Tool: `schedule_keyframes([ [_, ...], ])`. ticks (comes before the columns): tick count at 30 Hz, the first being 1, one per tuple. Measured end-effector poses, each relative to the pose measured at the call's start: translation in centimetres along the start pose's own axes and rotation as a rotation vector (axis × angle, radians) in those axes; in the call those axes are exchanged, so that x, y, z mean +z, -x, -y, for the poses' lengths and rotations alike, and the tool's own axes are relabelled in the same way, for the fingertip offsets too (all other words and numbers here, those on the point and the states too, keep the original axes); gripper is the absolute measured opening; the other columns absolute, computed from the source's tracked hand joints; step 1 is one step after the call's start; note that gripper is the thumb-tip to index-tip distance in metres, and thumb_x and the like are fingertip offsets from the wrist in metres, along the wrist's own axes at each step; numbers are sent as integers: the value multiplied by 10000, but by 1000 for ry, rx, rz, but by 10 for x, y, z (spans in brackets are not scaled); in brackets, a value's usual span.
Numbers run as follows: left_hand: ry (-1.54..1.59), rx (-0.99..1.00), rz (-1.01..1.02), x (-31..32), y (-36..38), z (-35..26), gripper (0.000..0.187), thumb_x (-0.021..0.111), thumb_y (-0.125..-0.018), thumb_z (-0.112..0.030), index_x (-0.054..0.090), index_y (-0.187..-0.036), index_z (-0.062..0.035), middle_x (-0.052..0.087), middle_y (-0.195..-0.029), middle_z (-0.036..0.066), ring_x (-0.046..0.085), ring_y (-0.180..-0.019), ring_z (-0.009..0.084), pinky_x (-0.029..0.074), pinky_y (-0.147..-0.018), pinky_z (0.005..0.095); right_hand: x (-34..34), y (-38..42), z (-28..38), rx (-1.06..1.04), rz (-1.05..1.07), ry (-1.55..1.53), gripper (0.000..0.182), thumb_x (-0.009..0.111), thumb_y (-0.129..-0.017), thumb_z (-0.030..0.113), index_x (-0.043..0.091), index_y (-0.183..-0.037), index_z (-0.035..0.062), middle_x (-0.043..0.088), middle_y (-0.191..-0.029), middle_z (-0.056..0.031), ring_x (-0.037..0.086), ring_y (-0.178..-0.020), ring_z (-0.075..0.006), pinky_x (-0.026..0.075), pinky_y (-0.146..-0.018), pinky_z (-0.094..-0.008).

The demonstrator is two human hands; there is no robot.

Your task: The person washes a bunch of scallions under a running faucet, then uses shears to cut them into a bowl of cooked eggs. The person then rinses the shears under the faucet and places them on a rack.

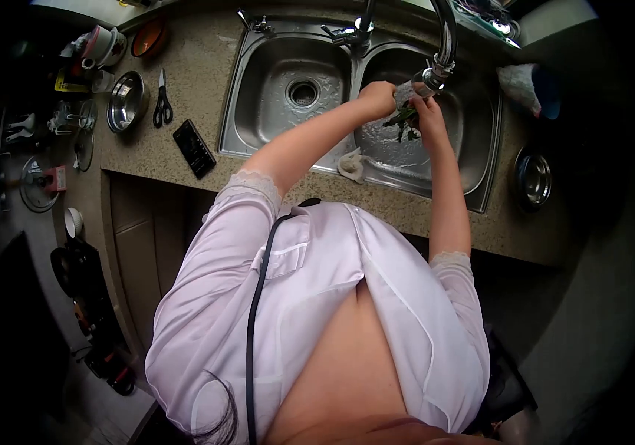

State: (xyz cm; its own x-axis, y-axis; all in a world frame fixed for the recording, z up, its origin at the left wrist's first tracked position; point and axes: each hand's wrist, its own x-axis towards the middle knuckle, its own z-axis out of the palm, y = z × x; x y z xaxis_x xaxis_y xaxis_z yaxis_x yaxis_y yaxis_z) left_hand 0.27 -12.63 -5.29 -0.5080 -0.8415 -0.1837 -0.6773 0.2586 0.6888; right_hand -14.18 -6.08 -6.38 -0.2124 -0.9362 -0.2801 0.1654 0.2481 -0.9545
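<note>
My left hand [378, 99] is closed at the left side of the running water, over the right sink basin [451, 159]; what its fingers hold is too small to make out. Just to the right, my right hand [429, 117] is closed on the leafy greens [405, 122], whose dark leaves hang down over the basin. Both hands are under the chrome faucet [432, 77]. Water runs from its spout between them. A pale crumpled cloth [351, 165] lies on the front rim of the sink.
The left basin [258, 81] has a drain. On the counter at left are a phone [194, 149], scissors [162, 100], a steel bowl [126, 102] and an orange bowl [149, 38]. At right are another steel bowl [533, 178] and a blue-and-white bag [529, 89].
</note>
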Motion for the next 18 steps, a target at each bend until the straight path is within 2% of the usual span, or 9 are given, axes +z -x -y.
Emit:
schedule_keyframes([
  [1, -48, 18, -59, -1, 10, 7, 265, 509, -698, -107, 659, -917, -95, 616, -868, 185, 585, -845, 345, 464, -751, 399, 3, 3, 7, 63, 6, 48, 170, 513, -874, 224, 551, -961, 82, 534, -799, 17, 524, -663, -72, 427, -526, -227],
  [2, -77, -23, 11, -9, 19, 8, 215, 543, -714, -132, 667, -886, -94, 624, -844, 166, 594, -814, 331, 471, -727, 396, 7, 9, 12, 129, 9, 95, 178, 519, -876, 243, 549, -940, 80, 531, -784, 20, 522, -647, -70, 422, -524, -220],
  [4, -63, 1, -10, -14, 35, 21, 168, 583, -729, -221, 683, -817, -118, 635, -804, 124, 605, -771, 312, 480, -686, 404, 5, 5, 5, 68, 76, 186, 195, 525, -879, 267, 541, -884, 73, 542, -767, 11, 513, -613, -62, 422, -508, -216],
  [8, -54, -6, -54, -31, 64, 32, 168, 624, -726, -255, 684, -782, -108, 633, -747, 117, 606, -721, 306, 478, -647, 402, 6, 1, -14, -50, 57, 67, 197, 548, -874, 245, 543, -935, 58, 557, -809, -9, 554, -691, -94, 487, -580, -241],
  [9, -19, 13, -129, -33, 66, 30, 170, 624, -719, -255, 682, -768, -104, 629, -727, 115, 604, -697, 309, 478, -635, 402, 9, 2, -15, -56, 56, 0, 196, 554, -871, 217, 538, -965, 46, 563, -838, -21, 565, -722, -105, 504, -600, -252],
  [13, -26, 9, -156, -35, 55, 13, 200, 611, -711, -254, 678, -761, -72, 629, -719, 129, 613, -706, 290, 473, -636, 389, 16, 0, -3, -63, -2, -43, 193, 555, -868, 187, 526, -980, 33, 563, -866, -27, 563, -755, -107, 508, -598, -251],
  [15, -39, -26, -174, -34, 54, 8, 205, 601, -714, -246, 676, -794, -73, 633, -751, 129, 613, -735, 291, 475, -661, 388, 21, 4, 4, -134, -79, -67, 181, 553, -868, 184, 533, -973, 38, 566, -874, -26, 562, -755, -102, 506, -591, -245],
  [17, -56, -60, -186, -36, 51, 9, 215, 590, -718, -239, 674, -827, -74, 637, -784, 130, 613, -763, 291, 477, -685, 387, 15, 11, 12, -117, -70, -57, 169, 543, -866, 166, 538, -983, 43, 570, -861, -16, 567, -744, -94, 509, -598, -237],
  [18, -80, -77, -148, -33, 46, 18, 229, 584, -715, -230, 666, -875, -89, 629, -873, 127, 602, -819, 295, 477, -716, 394, 9, 15, 13, -97, -66, -53, 163, 533, -864, 148, 543, -994, 49, 573, -848, -6, 572, -734, -85, 512, -606, -229],
])
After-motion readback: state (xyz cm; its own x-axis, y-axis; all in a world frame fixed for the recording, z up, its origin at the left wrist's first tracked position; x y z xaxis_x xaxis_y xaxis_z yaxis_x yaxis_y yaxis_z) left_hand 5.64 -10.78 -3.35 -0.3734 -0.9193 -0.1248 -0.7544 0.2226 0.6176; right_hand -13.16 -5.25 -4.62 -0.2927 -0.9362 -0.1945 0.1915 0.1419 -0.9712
